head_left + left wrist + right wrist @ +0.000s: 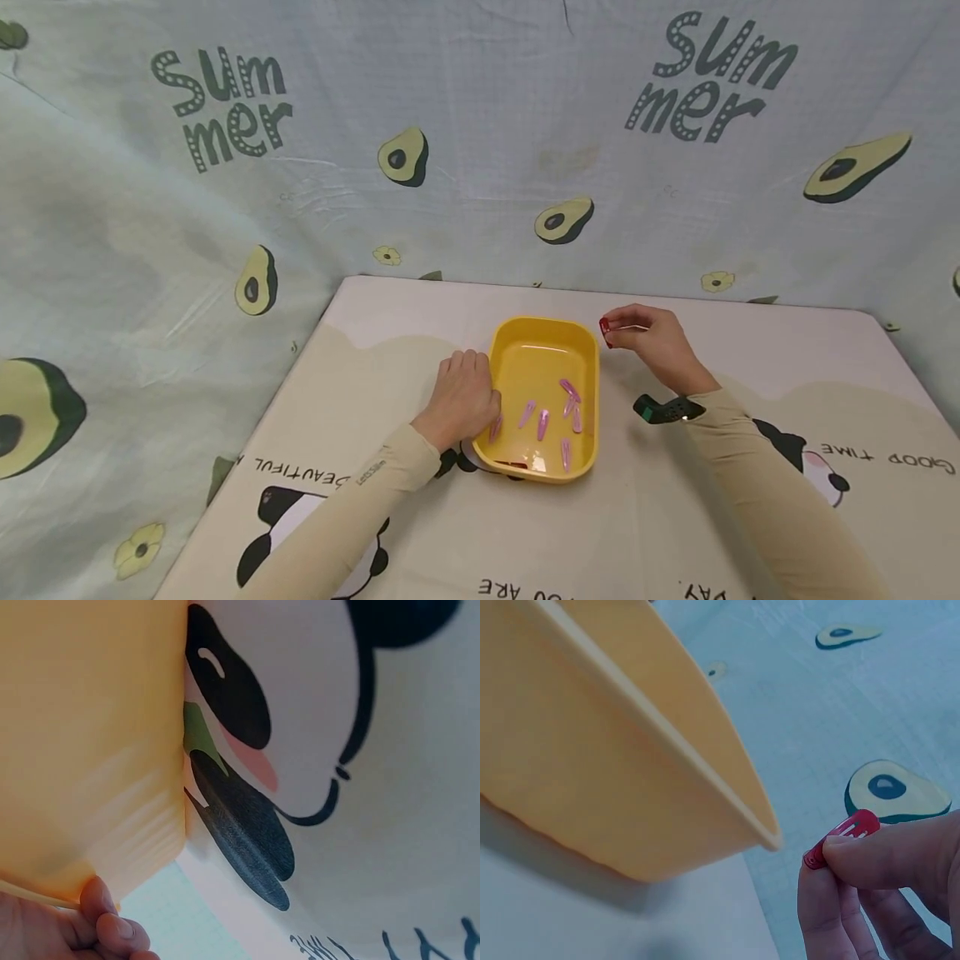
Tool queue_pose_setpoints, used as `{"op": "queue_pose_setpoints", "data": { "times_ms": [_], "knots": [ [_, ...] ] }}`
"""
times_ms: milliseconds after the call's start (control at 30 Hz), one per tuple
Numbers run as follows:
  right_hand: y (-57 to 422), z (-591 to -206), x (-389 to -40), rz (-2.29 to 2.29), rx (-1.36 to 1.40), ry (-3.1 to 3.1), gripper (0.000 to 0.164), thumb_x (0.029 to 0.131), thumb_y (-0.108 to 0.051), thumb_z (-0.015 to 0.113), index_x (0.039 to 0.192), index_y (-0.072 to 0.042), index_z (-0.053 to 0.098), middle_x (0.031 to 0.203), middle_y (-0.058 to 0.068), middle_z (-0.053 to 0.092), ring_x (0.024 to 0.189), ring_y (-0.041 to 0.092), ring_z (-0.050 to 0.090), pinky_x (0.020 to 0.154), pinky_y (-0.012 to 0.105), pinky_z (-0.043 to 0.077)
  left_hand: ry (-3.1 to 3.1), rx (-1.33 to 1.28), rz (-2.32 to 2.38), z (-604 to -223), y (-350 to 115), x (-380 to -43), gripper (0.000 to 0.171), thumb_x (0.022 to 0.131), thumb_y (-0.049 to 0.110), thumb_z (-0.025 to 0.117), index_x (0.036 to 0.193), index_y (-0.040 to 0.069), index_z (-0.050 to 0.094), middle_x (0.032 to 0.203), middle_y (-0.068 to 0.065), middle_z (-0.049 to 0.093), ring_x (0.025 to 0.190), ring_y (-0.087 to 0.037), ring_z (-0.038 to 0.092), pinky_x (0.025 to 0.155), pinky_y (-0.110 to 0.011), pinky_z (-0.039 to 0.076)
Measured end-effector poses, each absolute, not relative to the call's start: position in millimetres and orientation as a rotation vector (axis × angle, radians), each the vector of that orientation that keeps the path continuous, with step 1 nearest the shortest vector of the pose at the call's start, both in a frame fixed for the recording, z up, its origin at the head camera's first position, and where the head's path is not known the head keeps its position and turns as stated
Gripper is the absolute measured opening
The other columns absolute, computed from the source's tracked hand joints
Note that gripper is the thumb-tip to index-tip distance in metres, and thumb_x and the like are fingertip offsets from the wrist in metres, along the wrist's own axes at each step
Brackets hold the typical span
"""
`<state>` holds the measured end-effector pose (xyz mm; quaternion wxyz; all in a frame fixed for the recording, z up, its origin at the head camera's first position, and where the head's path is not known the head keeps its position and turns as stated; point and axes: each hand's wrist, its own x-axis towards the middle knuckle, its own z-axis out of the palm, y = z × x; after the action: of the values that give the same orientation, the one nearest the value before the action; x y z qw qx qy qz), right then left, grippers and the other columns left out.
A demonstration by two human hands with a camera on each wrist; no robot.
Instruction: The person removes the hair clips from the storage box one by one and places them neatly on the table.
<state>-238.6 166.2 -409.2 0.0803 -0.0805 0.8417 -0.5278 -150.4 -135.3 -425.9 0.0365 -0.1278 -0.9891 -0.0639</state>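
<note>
A yellow plastic tray sits on the table, its near end tilted or level, I cannot tell which. My left hand grips its left rim, fingers curled over the edge; the left wrist view shows those fingertips against the outer wall. Several pink snap hair clips lie inside, mostly toward the near end, and a red hair clip lies by the near wall. Beyond the tray's right rim, my right hand pinches another red hair clip between thumb and fingers, in the air.
A printed cloth with pandas and lettering covers the table. Behind it and at the sides hangs a pale curtain with avocado prints. A dark band is on the right wrist.
</note>
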Motion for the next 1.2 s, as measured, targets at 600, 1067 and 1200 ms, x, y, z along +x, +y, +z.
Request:
{"op": "queue_pose_setpoints", "data": {
  "times_ms": [600, 1067, 1200],
  "knots": [
    [178, -433, -236, -1.669, -0.183, 2.447, 0.036, 0.097, -0.009, 0.067, 0.131, 0.003, 0.062, 0.117, 0.014, 0.068, 0.090, 0.001, 0.069, 0.084, 0.016, 0.058, -2.986, -0.415, -0.198, -429, -137, -148, 0.020, 0.094, 0.021, 0.054, 0.095, 0.001, 0.051, 0.082, -0.008, 0.045, 0.079, -0.025, 0.037, 0.077, -0.037, 0.035],
    [181, -451, -236, -1.516, -0.122, 2.486, 0.035, 0.095, -0.011, 0.066, 0.128, 0.003, 0.064, 0.120, 0.022, 0.068, 0.089, 0.009, 0.067, 0.080, 0.016, 0.058, -2.992, -0.421, -0.219, -429, -139, -148, 0.019, 0.093, 0.020, 0.050, 0.094, 0.001, 0.051, 0.082, -0.008, 0.044, 0.079, -0.024, 0.037, 0.077, -0.037, 0.033],
    [181, -455, -237, -1.479, -0.107, 2.485, 0.033, 0.096, -0.012, 0.065, 0.126, 0.002, 0.066, 0.118, 0.021, 0.069, 0.088, 0.011, 0.068, 0.078, 0.017, 0.058, -3.002, -0.419, -0.239, -428, -139, -148, 0.019, 0.093, 0.020, 0.050, 0.094, 0.001, 0.050, 0.082, -0.008, 0.043, 0.080, -0.025, 0.036, 0.078, -0.037, 0.033]
  ]
}}
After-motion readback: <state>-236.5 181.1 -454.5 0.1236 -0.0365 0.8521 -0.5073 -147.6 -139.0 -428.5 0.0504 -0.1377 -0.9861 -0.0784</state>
